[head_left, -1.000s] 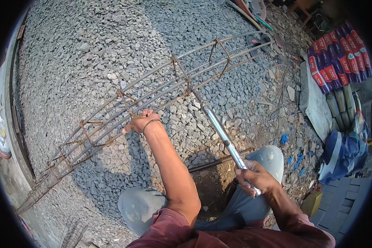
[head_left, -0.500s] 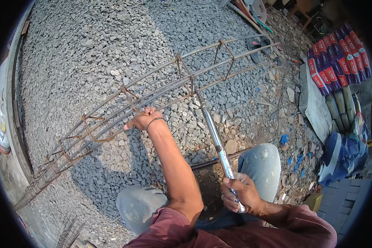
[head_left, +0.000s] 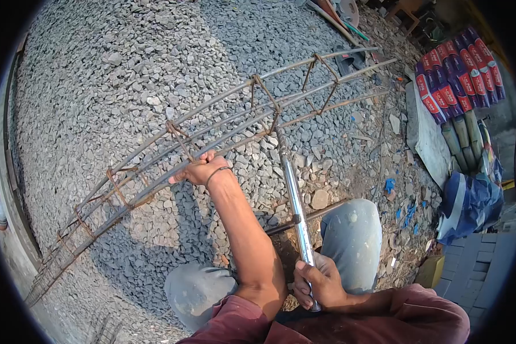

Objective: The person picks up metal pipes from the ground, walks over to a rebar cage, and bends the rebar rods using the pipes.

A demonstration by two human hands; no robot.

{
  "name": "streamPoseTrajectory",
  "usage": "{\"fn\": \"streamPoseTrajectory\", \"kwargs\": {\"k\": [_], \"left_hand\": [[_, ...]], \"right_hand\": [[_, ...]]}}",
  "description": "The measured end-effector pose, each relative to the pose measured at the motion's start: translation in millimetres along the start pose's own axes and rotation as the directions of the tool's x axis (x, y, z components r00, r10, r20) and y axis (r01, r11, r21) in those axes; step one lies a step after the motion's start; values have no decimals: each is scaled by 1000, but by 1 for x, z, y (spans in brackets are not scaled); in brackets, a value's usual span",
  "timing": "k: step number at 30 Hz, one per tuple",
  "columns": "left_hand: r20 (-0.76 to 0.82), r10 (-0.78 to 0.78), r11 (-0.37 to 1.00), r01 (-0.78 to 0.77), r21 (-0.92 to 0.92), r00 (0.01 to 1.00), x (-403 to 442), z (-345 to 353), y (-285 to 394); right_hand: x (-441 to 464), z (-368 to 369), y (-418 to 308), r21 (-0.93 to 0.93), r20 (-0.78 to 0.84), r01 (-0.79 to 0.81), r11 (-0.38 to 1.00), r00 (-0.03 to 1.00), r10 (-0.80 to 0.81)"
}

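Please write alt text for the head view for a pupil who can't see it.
The left hand grips a rebar cage above gravel; the right hand holds a metal bar reaching up to it. Stacked bags lie at right.

Rust-brown stirrups [head_left: 268, 93], grey bars [head_left: 213, 102], silver tool [head_left: 295, 198], maroon shirt [head_left: 361, 329], white-flecked blue-grey trousers [head_left: 352, 246]
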State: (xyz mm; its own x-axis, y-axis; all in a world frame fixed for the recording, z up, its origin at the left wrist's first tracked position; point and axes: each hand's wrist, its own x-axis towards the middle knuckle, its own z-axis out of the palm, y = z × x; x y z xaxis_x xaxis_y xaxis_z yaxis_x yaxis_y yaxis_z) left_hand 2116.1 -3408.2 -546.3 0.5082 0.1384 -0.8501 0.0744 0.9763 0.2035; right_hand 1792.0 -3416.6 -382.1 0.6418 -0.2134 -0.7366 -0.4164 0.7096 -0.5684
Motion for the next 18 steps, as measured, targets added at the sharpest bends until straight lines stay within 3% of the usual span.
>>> {"fn": "streamPoseTrajectory", "kwargs": {"k": [13,18], "left_hand": [[0,94,996,-94,2,996,15,1,13],[-25,65,998,-65,3,998,7,6,17]], "right_hand": [[17,-17,-18,-99,62,-86,991,994,92],[9,13,-20,4,16,-92,996,996,92]]}}
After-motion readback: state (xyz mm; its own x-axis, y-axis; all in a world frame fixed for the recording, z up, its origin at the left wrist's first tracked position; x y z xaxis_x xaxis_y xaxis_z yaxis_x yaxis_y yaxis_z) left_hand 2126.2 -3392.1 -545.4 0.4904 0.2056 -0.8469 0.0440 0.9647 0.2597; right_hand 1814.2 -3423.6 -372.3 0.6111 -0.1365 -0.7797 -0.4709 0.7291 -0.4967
